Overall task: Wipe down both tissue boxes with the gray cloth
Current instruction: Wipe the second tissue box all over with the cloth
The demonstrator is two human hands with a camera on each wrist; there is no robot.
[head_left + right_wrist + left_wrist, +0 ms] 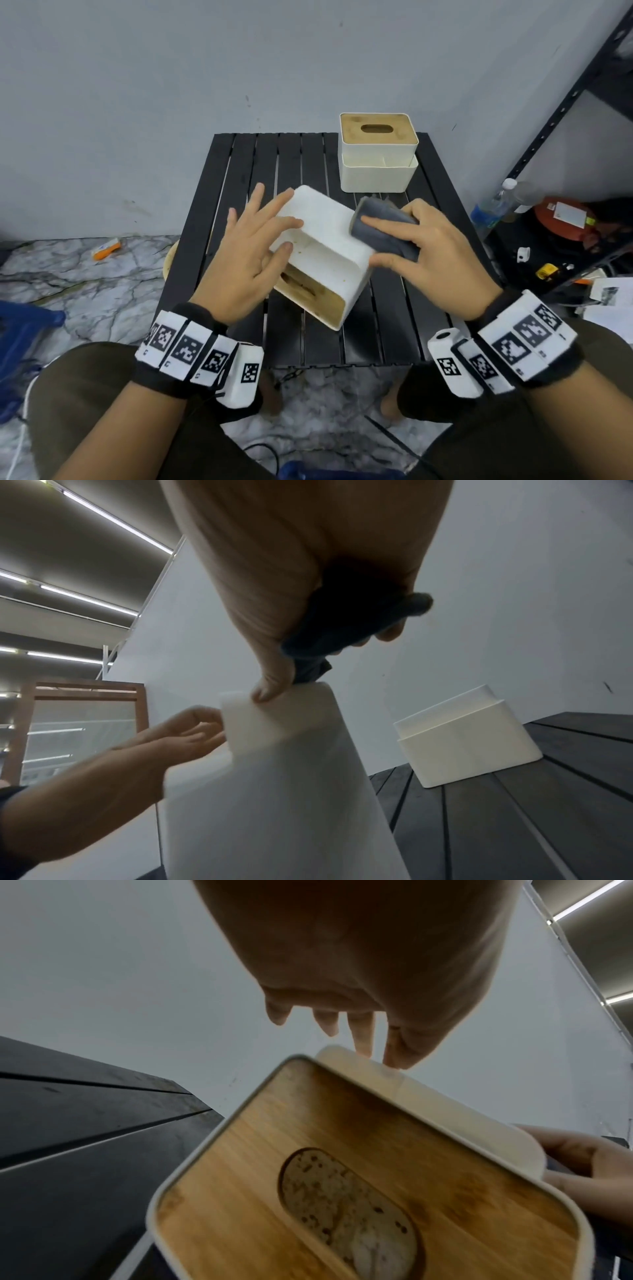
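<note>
The first wipe is in hand: the right hand (435,246), fingers curled round the folded gray cloth (383,226), presses it on the tipped tissue box (325,253), which the left hand (253,253) steadies with straight, spread fingers. Next, probably, turning it to unwiped faces. The second tissue box (378,154) waits upright at the black slatted table's (239,164) far edge, near but seemingly not obstructing.

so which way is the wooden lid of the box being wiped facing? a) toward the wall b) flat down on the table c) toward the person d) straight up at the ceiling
c: the near tissue box is tipped on its side, wooden lid facing the person, while the far tissue box stands upright.
</note>
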